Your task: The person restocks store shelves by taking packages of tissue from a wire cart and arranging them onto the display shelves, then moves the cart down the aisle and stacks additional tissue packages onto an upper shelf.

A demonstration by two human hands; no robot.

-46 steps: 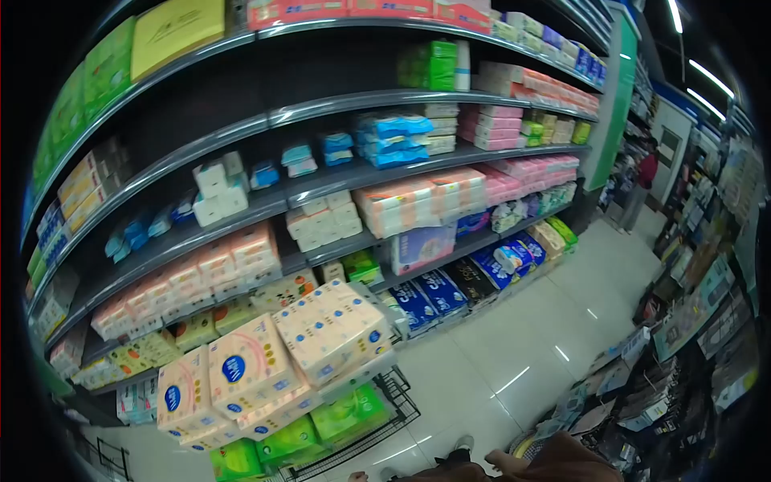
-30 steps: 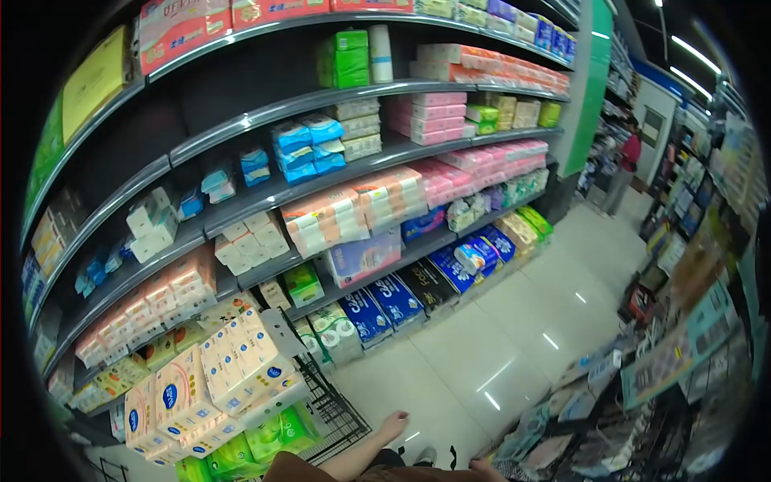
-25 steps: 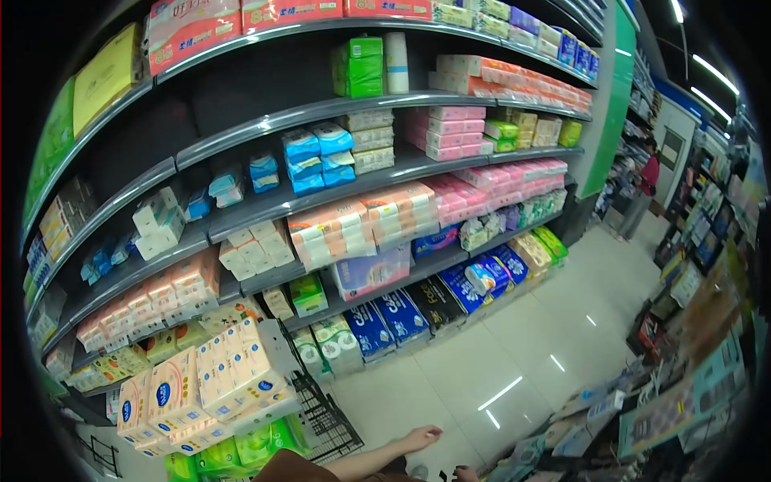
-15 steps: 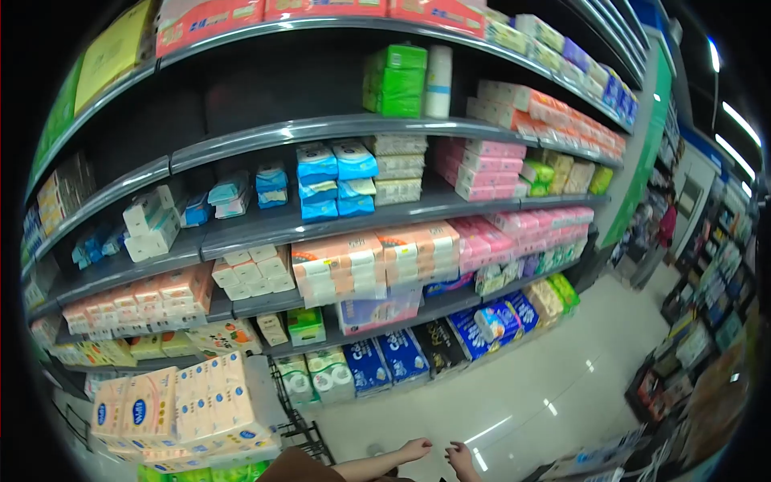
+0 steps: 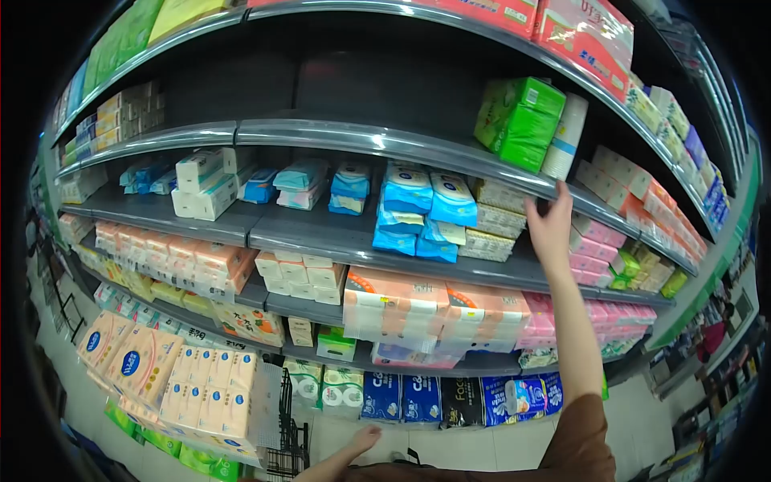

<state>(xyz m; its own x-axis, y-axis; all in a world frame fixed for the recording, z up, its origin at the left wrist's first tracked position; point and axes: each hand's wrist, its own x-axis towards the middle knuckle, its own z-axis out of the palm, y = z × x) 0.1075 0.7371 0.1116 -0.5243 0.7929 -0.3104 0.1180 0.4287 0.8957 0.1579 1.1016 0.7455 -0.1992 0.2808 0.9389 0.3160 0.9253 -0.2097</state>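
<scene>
My right hand (image 5: 551, 225) is raised to the front edge of the upper shelf (image 5: 385, 145), its fingers apart and nothing visible in it. Just above it stand a white roll (image 5: 565, 136) and a green tissue pack (image 5: 520, 124). Beside it, on the shelf below, are stacked white-and-beige packs (image 5: 491, 221), blue wipe packs (image 5: 416, 210) and pink packs (image 5: 593, 249). Low in the view, my left hand (image 5: 365, 438) hangs over the floor near the cart, its fingers loosely curled and too small to read clearly.
A black wire cart (image 5: 291, 434) at the lower left carries peach tissue bundles (image 5: 201, 390) over green packs (image 5: 205, 462). Blue and black packs (image 5: 422, 398) line the bottom shelf. Red packs (image 5: 582, 40) sit on the top shelf. A person (image 5: 713, 337) is far off at the right.
My right arm has risen from low in the view to the upper shelf's edge. My left hand has shifted left and stays low. The view has turned, bringing the shelves closer.
</scene>
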